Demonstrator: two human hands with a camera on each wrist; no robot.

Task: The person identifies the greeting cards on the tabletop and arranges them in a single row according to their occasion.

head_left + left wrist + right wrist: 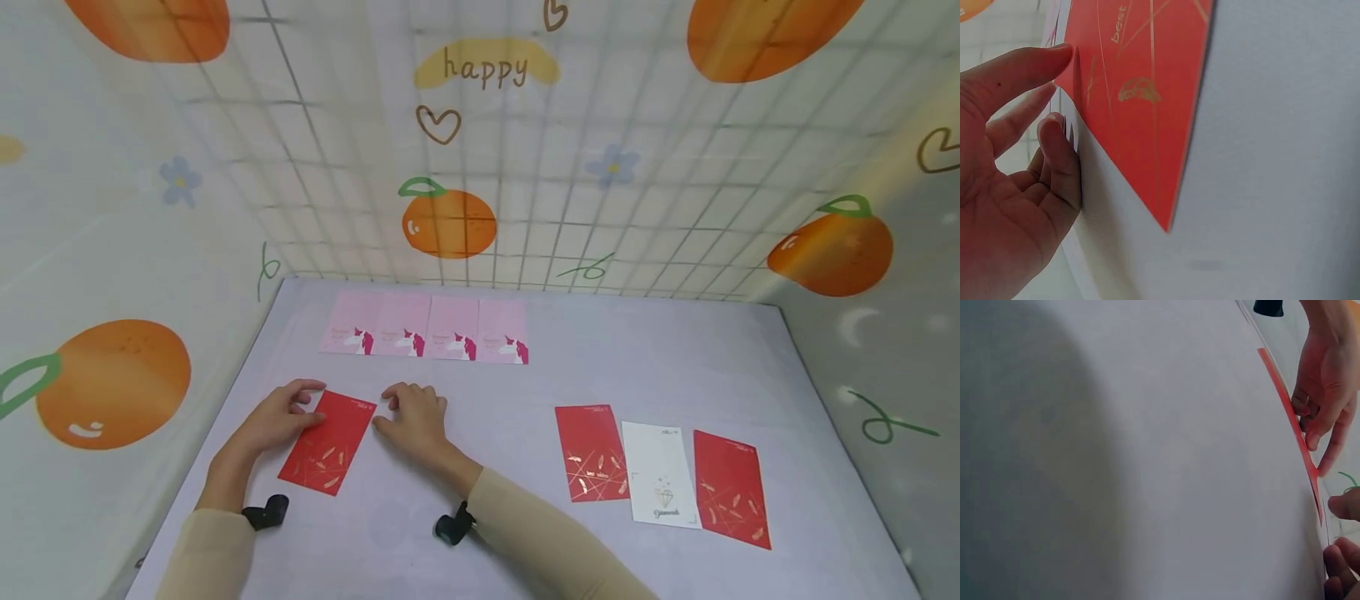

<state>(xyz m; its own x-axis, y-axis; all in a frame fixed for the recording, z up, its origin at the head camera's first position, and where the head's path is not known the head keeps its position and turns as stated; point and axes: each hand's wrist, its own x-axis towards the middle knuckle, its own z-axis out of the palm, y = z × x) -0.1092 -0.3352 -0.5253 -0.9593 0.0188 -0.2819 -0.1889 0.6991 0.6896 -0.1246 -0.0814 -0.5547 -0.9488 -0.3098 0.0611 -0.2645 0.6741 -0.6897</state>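
Note:
My left hand (281,417) pinches the upper left edge of a red card (328,446) with gold feather prints, thumb on its face. In the left wrist view, the thumb and index finger (1010,78) meet at the edge of the red card (1141,119), which bends slightly there. Close to the card's upper right corner is my right hand (417,422), fingers loosely bent and a gap between thumb and fingers. The right wrist view catches only its fingertips (1341,556) at the right border, apart from the red card (1291,419).
Four pink unicorn cards (453,329) lie in a row at the back. On the right are a red card (588,450), a white card (662,467) with a diamond print and another red card (731,487). Patterned cloth (525,208) walls the table (487,550) behind and at the sides.

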